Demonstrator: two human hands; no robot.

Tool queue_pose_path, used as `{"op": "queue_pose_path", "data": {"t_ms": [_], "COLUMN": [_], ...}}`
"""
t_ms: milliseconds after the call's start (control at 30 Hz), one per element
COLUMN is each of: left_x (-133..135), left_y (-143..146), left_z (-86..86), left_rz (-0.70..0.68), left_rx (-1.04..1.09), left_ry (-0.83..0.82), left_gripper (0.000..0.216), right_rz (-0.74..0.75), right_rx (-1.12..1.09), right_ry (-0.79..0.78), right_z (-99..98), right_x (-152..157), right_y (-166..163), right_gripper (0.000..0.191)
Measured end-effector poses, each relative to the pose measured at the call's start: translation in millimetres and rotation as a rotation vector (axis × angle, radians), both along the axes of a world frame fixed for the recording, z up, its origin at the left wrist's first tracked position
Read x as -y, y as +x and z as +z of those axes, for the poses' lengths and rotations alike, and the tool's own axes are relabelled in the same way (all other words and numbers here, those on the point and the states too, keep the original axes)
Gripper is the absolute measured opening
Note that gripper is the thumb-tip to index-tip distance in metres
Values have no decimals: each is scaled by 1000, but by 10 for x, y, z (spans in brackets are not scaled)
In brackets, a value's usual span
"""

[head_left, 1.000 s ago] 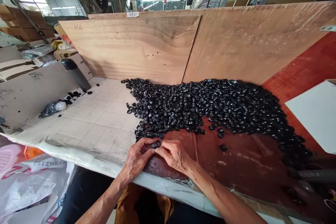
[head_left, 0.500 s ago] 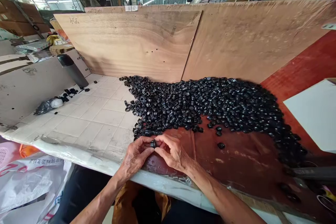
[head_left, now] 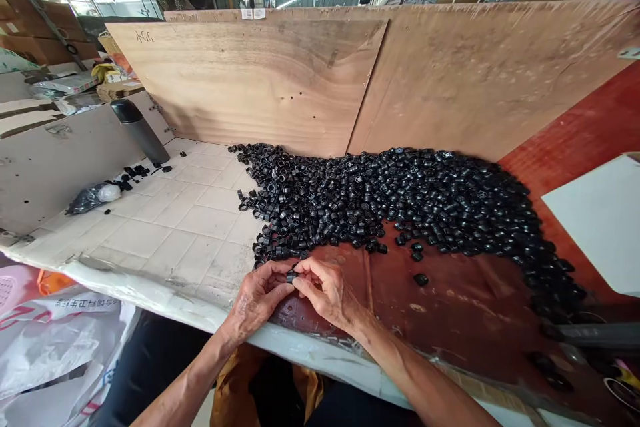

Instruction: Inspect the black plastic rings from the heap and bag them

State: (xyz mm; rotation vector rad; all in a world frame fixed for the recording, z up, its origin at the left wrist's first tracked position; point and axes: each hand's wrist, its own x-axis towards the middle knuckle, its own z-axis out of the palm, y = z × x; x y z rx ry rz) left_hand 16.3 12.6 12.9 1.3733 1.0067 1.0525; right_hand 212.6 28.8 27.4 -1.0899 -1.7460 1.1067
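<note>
Between my two hands, just above the table's front part, is a small black plastic ring-shaped part [head_left: 291, 275]. My left hand [head_left: 261, 295] pinches it from the left with thumb and fingers. From the right, the thumb and fingertips of my right hand [head_left: 326, 288] close on the same part, so the fingertips of both hands nearly meet and cover much of it. Right behind the hands spreads a large heap of similar black parts [head_left: 360, 193]. One loose black part [head_left: 421, 279] lies to the right of my right hand, on the red-brown surface [head_left: 450, 307].
A plywood board [head_left: 250, 80] stands behind the heap. On the tiled left side [head_left: 175, 227] are a dark flask [head_left: 143, 137], a plastic bag [head_left: 86, 201] and black scraps. At the right are a white panel [head_left: 600, 220] and a dark metal bar [head_left: 595, 335].
Both hands stay in nearly the same place. The black part between the fingertips appears slightly turned, and the right fingertips have shifted a little. The camera view has moved slightly.
</note>
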Motion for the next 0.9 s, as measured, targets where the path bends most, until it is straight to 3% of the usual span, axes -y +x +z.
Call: {"op": "queue_pose_path", "data": {"t_ms": [67,167,233,300,367,433,500,533,667,900], "left_x": [8,51,118,206,278,293,235,183,-55,-144], "left_y": [-16,-54,-83,-107,-122,-115,-73,-37,159,269], "left_z": [-21,-7,58,148,212,207,134,86,-47,-124], "left_rz": [5,21,-35,-121,-134,4,201,268,279,281], "left_rx": [-101,-374,-527,-623,-675,-701,-726,-745,-850,-917], "left_ry": [64,293,425,463,417,346,295,285,278,369], "left_gripper": [22,23,26,24,12,7,13,11,21,17], "right_rz": [7,31,93,73,-60,-202,-230,-214,-122,-102], "right_rx": [-31,-100,-84,20,156,257,305,317,381,460], "right_ry": [-132,-408,-506,-408,-155,83,219,268,382,382], "right_z": [-14,-58,-77,-77,-74,-89,-139,-177,-346,-376], "right_x": [0,-16,-35,-61,-95,-136,-179,-201,-279,-285], "right_y": [-12,-16,10,62,129,187,218,221,177,134], "right_gripper": [8,11,14,20,29,26,11,12,43,28]}}
